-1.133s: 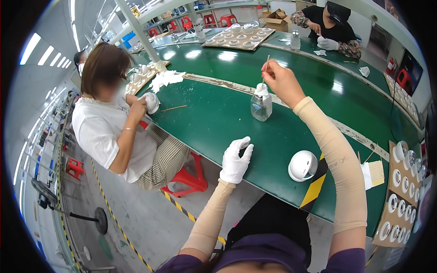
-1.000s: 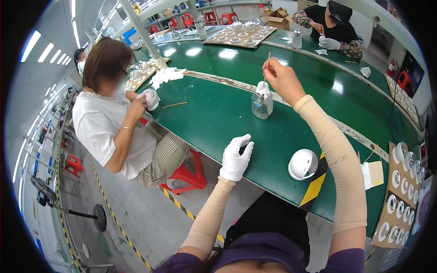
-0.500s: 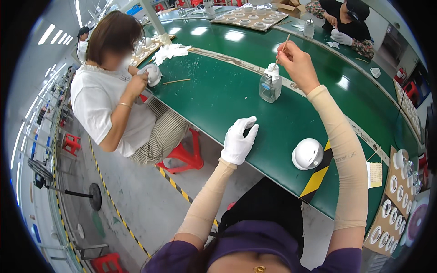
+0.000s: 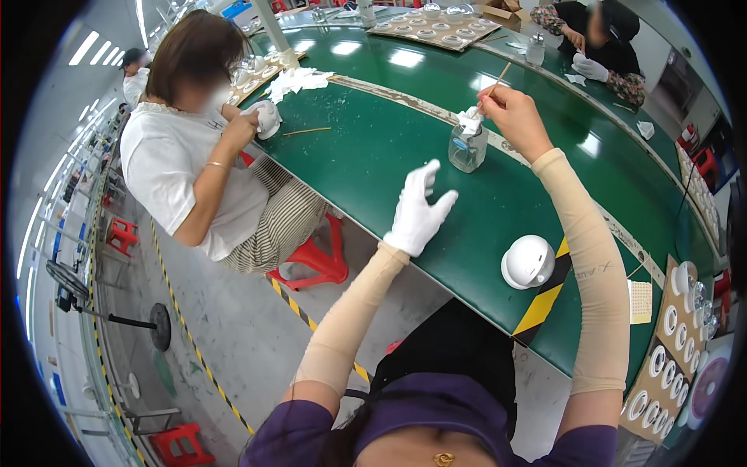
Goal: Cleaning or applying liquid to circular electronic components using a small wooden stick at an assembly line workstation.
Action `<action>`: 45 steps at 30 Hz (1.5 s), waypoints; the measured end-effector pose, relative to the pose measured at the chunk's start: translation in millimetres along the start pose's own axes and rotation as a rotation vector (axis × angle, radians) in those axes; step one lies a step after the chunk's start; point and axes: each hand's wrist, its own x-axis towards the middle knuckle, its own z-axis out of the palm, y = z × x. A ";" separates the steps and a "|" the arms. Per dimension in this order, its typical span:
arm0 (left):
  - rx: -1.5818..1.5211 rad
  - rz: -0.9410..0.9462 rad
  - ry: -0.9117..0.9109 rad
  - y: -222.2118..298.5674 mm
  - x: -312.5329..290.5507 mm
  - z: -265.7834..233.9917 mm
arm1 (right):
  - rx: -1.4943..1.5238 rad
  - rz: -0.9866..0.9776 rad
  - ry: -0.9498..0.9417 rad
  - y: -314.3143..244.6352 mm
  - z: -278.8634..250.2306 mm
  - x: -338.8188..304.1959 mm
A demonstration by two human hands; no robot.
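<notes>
Stick [image 4: 503, 74] — pinched by right hand [image 4: 515, 117] | lower end at bottle [image 4: 468, 152] | left hand [image 4: 419, 214] — spread

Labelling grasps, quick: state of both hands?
Left hand: open, holding nothing.
Right hand: closed, pinching a thin wooden stick near the clear bottle.

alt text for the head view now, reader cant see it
A bare right hand holds a stick at the top of a clear bottle; the gloved left hand is open over a green table. A white dome sits on it.
</notes>
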 end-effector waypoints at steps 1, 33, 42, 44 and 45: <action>-0.041 0.012 -0.008 4.1 15.5 -0.4 | -0.009 0.032 -0.025 -1.3 -1.1 -0.7; -0.340 0.507 -0.493 90.7 -41.8 57.6 | -0.082 -0.003 0.334 -37.1 -36.5 -276.3; -0.319 0.271 -0.497 67.8 -56.4 81.4 | -0.145 -0.144 0.285 -32.6 -33.1 -279.5; -0.313 0.283 -0.491 66.7 -54.8 83.3 | -0.096 -0.102 0.330 -31.8 -30.2 -276.4; -0.306 0.301 -0.481 68.2 -53.8 83.4 | -0.049 -0.066 0.375 -32.6 -29.9 -273.8</action>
